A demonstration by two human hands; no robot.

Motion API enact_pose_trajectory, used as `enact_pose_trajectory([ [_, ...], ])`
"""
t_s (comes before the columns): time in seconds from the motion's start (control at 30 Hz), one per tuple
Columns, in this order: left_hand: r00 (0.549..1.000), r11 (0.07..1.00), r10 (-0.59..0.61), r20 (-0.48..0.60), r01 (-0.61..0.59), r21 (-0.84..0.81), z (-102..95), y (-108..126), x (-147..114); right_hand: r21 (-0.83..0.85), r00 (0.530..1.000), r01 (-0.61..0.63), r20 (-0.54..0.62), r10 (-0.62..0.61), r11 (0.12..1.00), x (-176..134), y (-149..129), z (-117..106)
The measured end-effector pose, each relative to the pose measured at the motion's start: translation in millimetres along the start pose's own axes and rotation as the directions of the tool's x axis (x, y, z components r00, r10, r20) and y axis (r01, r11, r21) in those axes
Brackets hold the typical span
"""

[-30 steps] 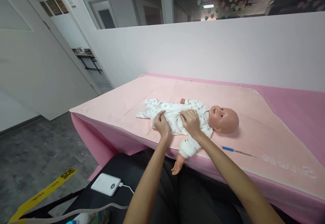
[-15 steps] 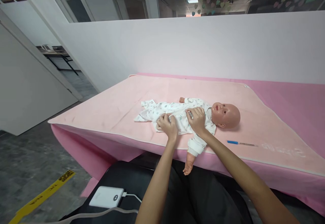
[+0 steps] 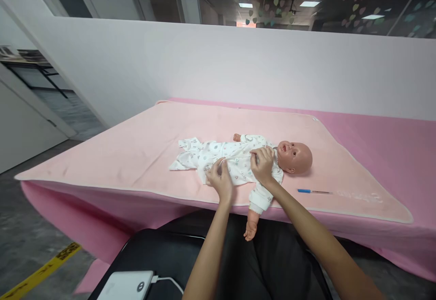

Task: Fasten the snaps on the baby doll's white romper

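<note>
A baby doll (image 3: pixel 294 158) lies on its back, its head to the right, dressed in a white patterned romper (image 3: pixel 238 173). One doll arm hangs over the near edge of the table. My left hand (image 3: pixel 220 179) pinches the romper's front edge near the doll's waist, thumb and fingers together. At the chest, my right hand (image 3: pixel 263 164) has its fingers closed on the same edge, which runs as a taut line between both hands. What lies under the right palm is hidden.
A pink blanket (image 3: pixel 129 154) covers the table over a darker pink cloth (image 3: pixel 391 150). A blue-capped pen (image 3: pixel 313 191) lies near the doll's head. A white power bank (image 3: pixel 126 285) with a cable rests on a black chair (image 3: pixel 163 250). Behind stands a white wall (image 3: pixel 218 64).
My left hand has turned and opened its thumb side upward, drawing the romper's edge straighter. My right hand stays at the chest. The whole view has shifted slightly to the right.
</note>
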State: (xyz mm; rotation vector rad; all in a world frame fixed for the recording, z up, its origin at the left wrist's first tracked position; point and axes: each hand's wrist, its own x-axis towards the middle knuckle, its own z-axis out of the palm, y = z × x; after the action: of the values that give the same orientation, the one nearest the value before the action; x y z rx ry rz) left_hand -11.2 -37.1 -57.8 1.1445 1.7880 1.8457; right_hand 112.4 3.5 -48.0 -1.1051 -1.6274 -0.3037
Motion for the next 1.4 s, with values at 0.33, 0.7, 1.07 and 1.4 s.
enact_pose_trajectory([
  [0.33, 1.0, 1.0, 0.001, 0.009, -0.001, 0.006, -4.2, 1, -2, 0.051, 0.999, -0.041, -0.016, 0.042, 0.998, -1, 2, -3],
  [0.7, 0.998, 0.981, 0.047, 0.051, -0.056, 0.183, 0.8, 1, -1, 0.015, 0.938, 0.303, 0.169, -0.301, 0.953, -55, 60, -142],
  [1.07, 0.995, 0.977, 0.092, -0.041, -0.082, 0.199, 4.6, -1, 3, -0.239, 0.83, -0.07, 0.524, 0.189, 0.968, -70, 135, -219],
  [1.4, 0.993, 0.975, 0.026, -0.116, 0.001, 0.221, 7.1, 2, 2, 0.127, 0.873, -0.368, 0.388, 0.295, 0.921, -9, 92, -204],
])
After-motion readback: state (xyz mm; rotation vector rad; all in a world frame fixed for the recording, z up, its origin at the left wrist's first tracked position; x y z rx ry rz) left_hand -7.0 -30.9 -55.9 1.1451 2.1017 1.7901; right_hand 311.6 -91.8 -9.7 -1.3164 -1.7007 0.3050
